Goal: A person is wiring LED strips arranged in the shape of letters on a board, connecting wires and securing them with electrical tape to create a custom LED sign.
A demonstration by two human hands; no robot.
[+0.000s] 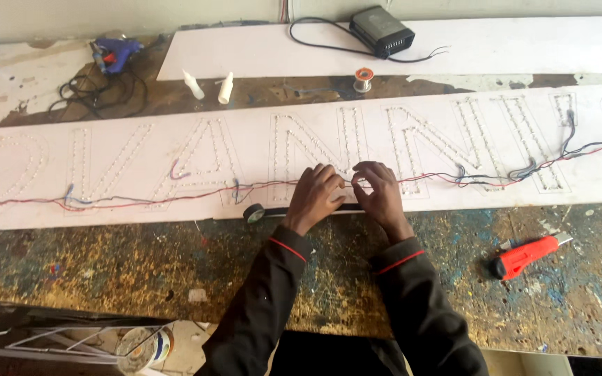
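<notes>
— Both hands pinch at the same spot: the left hand (313, 197) and the right hand (382, 195) meet fingertip to fingertip, each grip closed on the thin red and blue wires (259, 186) running along the long white board studded with small lights in letter outlines (245, 146).

— Where does that board lie?

— Flat across the paint-stained wooden worktop (175, 257), the wires trailing left and right over the letters.

— Anything near the wrists?

— A black roll of tape (253, 213) sits at the board's near edge, just beside the left wrist. A red-handled utility knife (524, 256) lies well apart to the right.

— And farther back?

— A black box-shaped power adapter (382, 30) with its cord, a small spool of solder wire (364, 79), two white glue sticks (208, 87) and a blue glue gun (111, 52).
</notes>
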